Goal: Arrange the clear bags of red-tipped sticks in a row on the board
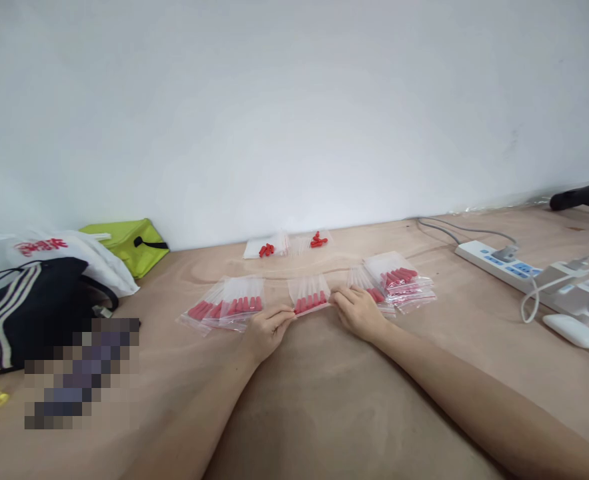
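A clear zip bag with several small red cylindrical pieces in a row lies at the middle of the table. My left hand pinches the bag's near left corner. With fingers closed, my right hand grips its near right corner, so the near edge stretches between both hands. To the left, overlapping bags of red pieces lie fanned out. On the right is a stack of similar bags, and another bag lies partly behind my right hand.
Loose red pieces rest on flat bags near the wall. A white power strip with cables and a white plug-in device are at right. A black striped bag, white plastic bag and green bag stand at left.
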Tool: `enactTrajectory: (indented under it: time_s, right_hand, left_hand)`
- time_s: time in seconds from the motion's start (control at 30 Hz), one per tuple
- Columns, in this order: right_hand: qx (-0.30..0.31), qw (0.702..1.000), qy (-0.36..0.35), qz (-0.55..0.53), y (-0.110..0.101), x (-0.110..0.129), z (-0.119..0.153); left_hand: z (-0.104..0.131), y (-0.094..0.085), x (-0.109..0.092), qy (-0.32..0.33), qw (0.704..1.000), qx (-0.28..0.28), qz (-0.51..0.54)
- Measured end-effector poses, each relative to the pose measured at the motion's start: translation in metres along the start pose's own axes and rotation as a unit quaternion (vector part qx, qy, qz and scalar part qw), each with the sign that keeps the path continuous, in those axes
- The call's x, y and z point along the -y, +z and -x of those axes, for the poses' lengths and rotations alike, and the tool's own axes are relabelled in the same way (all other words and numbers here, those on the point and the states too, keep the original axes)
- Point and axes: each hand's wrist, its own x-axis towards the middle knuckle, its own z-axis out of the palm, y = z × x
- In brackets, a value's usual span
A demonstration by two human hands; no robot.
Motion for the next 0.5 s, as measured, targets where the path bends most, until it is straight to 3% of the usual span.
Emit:
enactTrajectory:
  time_s: [0.1, 0.2, 0.33, 0.43, 0.5]
  right_hand:
    - [0.001, 0.976, 0.077, -0.203, 0.002, 0.006, -0.002]
    - [0.019, 0.938, 0.131, -0.321, -0.001, 0.012, -0.004]
    - [0.015, 0.919, 0.191, -0.344, -0.006, 0.013, -0.007]
    - [-0.032, 0.914, 0.242, -0.323, -0.008, 0.000, -0.010]
    - [-0.062, 0.911, 0.271, -0.305, -0.012, -0.015, -0.011]
  left_hand:
    - [-0.001, -0.002, -0.003, -0.015, 0.999, 0.031, -0.015]
    - [-0.003, -0.005, -0.008, -0.032, 0.996, 0.065, -0.050]
    - [-0.008, -0.011, -0.005, -0.091, 0.990, 0.062, -0.091]
    - [-0.010, -0.019, 0.012, -0.182, 0.968, 0.018, -0.172]
    - [-0.009, -0.028, 0.027, -0.223, 0.950, 0.020, -0.218]
